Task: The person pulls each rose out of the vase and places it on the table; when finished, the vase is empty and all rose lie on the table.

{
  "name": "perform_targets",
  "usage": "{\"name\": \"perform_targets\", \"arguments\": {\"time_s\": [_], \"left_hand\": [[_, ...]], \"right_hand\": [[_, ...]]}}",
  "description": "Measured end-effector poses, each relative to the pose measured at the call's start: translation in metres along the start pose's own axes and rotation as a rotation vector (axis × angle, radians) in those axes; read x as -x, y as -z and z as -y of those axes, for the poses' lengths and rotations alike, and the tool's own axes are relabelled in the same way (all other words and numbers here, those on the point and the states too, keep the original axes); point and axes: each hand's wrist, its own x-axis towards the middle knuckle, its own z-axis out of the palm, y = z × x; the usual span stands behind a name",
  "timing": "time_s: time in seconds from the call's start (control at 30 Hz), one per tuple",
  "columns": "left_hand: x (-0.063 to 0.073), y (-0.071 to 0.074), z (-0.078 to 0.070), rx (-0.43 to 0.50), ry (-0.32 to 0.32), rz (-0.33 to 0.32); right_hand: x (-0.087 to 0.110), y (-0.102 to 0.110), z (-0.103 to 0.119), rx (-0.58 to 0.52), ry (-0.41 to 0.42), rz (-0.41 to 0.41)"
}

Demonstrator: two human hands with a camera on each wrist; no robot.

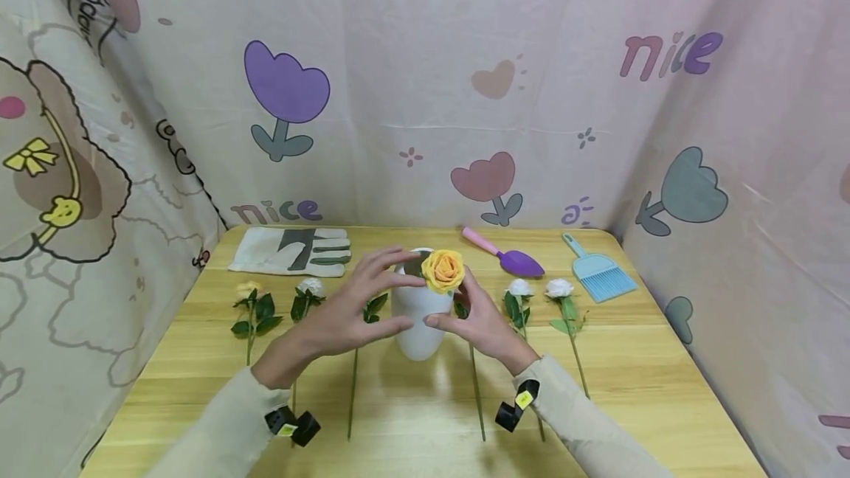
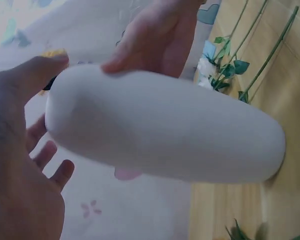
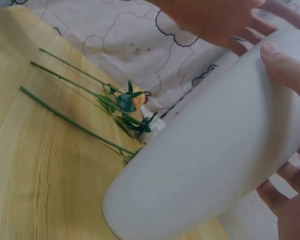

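A white vase (image 1: 418, 323) stands upright on the wooden table, with a yellow rose (image 1: 443, 270) at its mouth. My right hand (image 1: 483, 321) holds the vase from the right; in the right wrist view its thumb lies on the white wall and other fingers reach behind. On the other side, my left hand (image 1: 345, 312) spreads its fingers by the rim and the rose. Its index finger comes close to the petals, and whether it touches them I cannot tell. The vase (image 2: 165, 130) hides the rose's stem.
A yellow rose (image 1: 249, 291) and white roses (image 1: 520, 288) lie on both sides, stems toward me. Two more stems flank the vase, their blooms hidden. Along the back lie gardening gloves (image 1: 265, 249), a purple trowel (image 1: 521, 264) and a blue dustpan with brush (image 1: 600, 275). A printed curtain (image 1: 398, 94) hangs behind.
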Motion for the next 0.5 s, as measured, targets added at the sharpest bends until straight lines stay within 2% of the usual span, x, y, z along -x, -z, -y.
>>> {"name": "perform_targets", "arguments": {"time_s": [0.1,0.2,0.33,0.5], "left_hand": [[-0.010,-0.006,-0.006,-0.059,-0.027,0.050],[-0.017,-0.011,-0.010,-0.123,-0.042,0.058],[-0.025,-0.015,-0.012,-0.197,-0.089,0.015],[-0.038,-0.013,-0.014,-0.169,-0.111,-0.092]], "right_hand": [[0.001,-0.001,0.000,0.000,0.006,0.013],[0.001,-0.001,0.000,0.010,0.017,0.013],[0.001,0.000,0.000,0.025,0.015,0.004],[0.000,0.000,0.001,0.019,0.017,0.003]]}}
